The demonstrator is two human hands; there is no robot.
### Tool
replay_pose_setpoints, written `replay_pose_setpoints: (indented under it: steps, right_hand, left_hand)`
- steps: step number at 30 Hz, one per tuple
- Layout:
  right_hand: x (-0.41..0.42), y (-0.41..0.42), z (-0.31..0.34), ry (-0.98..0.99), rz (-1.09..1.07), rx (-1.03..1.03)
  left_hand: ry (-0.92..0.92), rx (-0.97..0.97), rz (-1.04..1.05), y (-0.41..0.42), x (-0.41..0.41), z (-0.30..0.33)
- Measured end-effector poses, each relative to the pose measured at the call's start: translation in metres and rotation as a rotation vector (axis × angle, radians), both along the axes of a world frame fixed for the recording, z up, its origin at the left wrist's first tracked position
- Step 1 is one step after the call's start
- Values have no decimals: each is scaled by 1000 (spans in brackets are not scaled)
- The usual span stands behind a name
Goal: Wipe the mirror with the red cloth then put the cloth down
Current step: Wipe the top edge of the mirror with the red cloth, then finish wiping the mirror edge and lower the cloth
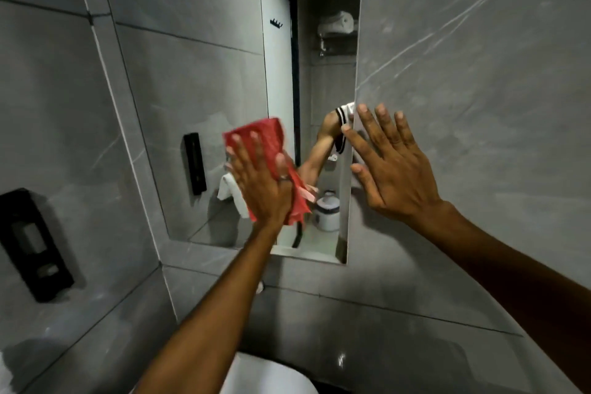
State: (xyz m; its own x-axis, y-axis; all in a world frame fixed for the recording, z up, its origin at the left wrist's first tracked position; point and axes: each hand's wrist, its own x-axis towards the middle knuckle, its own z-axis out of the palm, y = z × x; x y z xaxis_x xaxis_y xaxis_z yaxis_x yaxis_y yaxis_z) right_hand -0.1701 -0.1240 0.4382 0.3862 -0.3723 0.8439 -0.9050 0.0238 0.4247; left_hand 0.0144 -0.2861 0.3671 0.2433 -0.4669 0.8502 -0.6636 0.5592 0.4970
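Observation:
A tall mirror (208, 73) is set into the grey tiled wall ahead of me. My left hand (259, 182) lies flat on the red cloth (268, 137) and presses it against the lower middle of the glass. The cloth shows above my fingers and hangs out below my palm on the right. My right hand (393, 163) rests with fingers spread across the mirror's right edge and the wall tile beside it, holding nothing. The mirror reflects a white door, an arm and a small white bin.
A black soap dispenser (32, 243) is fixed to the left wall. A white basin rim (265, 374) shows at the bottom, below my left forearm. Grey tiled walls close in on the left and right.

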Motion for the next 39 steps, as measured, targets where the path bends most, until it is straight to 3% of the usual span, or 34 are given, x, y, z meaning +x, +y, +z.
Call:
replay_pose_setpoints:
  steps: [3, 11, 16, 19, 23, 28, 31, 34, 35, 37, 39]
  right_hand:
    - [1, 1, 13, -17, -10, -14]
    - [-13, 8, 66, -196, -10, -83]
    - [-25, 17, 87, -221, -3, -126]
    - [-29, 23, 83, -254, -4, -131]
    - [-26, 32, 48, -386, 72, -76]
    - [1, 56, -25, -752, 249, 127]
    - [18, 72, -59, -1074, 446, 203]
    - [27, 88, -98, -1481, 569, 272]
    - [25, 92, -109, -1663, 589, 348]
    - [20, 105, -132, -2051, 578, 618]
    - [11, 124, -163, -2270, 495, 906]
  left_hand:
    - [57, 21, 37, -1, 6, 63]
    - [-351, -274, -78, 50, -68, 169]
    - [-228, -305, -65, 55, -84, 300]
    - [-208, -264, -39, 55, -89, 329]
    - [-214, -317, -93, 50, -88, 288]
    - [-95, -203, -361, 76, -85, 154]
    - [177, 66, -681, 111, -76, 74]
    - [653, 494, -980, 154, -72, -1]
    - [855, 691, -1109, 167, -69, -20]
    - [1039, 1046, -1235, 190, -62, -60]
    - [1125, 1167, -1292, 209, -61, -108]
